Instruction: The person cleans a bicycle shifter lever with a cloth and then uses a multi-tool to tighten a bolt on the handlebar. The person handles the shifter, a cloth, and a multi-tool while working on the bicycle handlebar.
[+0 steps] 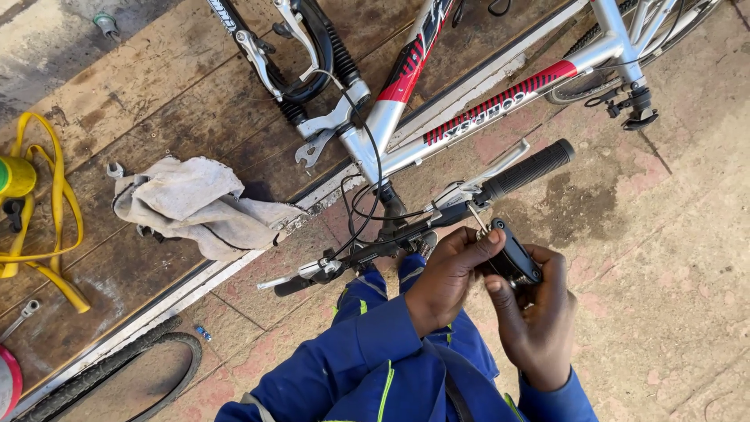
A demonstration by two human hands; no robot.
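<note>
A silver and red bicycle (484,105) stands in front of me, its handlebar (437,215) with a black grip (527,169) and a brake lever across the middle. My right hand (535,312) holds a black folding multi-tool (512,258) just below the bar. My left hand (449,273) pinches the tool's upper end, where a thin hex key (475,216) sticks up to the brake lever clamp. Blue sleeves cover both arms.
A grey rag (195,203) and a spanner (312,148) lie on wooden boards (156,101) at left. A yellow strap (47,219), a tyre (117,375) at bottom left, and the suspension fork (320,55) are nearby. Paved ground (664,258) lies at right.
</note>
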